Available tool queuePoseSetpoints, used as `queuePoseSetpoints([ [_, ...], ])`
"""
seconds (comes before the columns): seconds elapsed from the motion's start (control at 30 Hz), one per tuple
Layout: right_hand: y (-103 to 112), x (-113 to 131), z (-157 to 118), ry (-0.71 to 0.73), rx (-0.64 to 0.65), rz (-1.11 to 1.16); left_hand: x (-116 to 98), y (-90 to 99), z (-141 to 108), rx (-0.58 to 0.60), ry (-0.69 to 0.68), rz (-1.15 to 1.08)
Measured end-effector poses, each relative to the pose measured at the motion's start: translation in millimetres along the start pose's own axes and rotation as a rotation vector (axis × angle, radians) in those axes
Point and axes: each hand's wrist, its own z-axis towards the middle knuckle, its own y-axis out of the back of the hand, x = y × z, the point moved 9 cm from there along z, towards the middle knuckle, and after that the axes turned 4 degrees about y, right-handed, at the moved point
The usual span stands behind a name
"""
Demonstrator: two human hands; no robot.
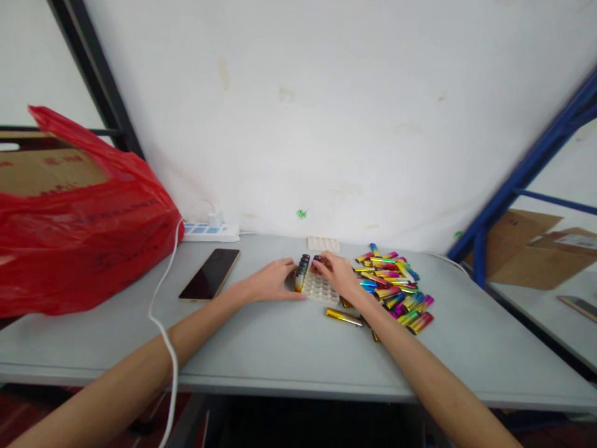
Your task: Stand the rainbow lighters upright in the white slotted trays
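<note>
A pale tray (317, 289) with rows of round holes lies in the middle of the grey table. Along its left side stands a row of shiny multicoloured lighters (302, 274), upright with their black tops up. My left hand (273, 280) curves around the tray's left end, thumb along the near edge and fingers at the far side, close against the row. Over the far part of the tray, my right hand (339, 272) pinches a lighter (318, 261) with a dark top. A heap of loose metallic lighters (389, 286) spreads to the right, partly behind my right forearm.
One gold lighter (344, 317) lies in front of the tray. A second pale tray (323, 243) rests by the wall. On the left are a phone (209, 274), a power strip (211, 233), a white cable (161, 330) and a red plastic bag (93, 230).
</note>
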Motion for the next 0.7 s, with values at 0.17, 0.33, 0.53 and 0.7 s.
queuePoseSetpoints([
  [0.17, -4, 1, 3, 0.044, 0.049, -0.109, 1, 0.5, 0, -0.015, -0.005, -0.025],
  [0.33, 14, 12, 2, 0.063, -0.088, -0.143, 1, 1.6, 0, -0.011, 0.011, -0.03],
  [0.53, 0, 13, -1, 0.037, 0.061, -0.168, 0, 2.4, -1, -0.002, 0.009, -0.031],
  [0.7, -16, 12, 2, 0.006, 0.196, -0.237, 2, 2.3, -1, -0.006, 0.014, -0.03],
])
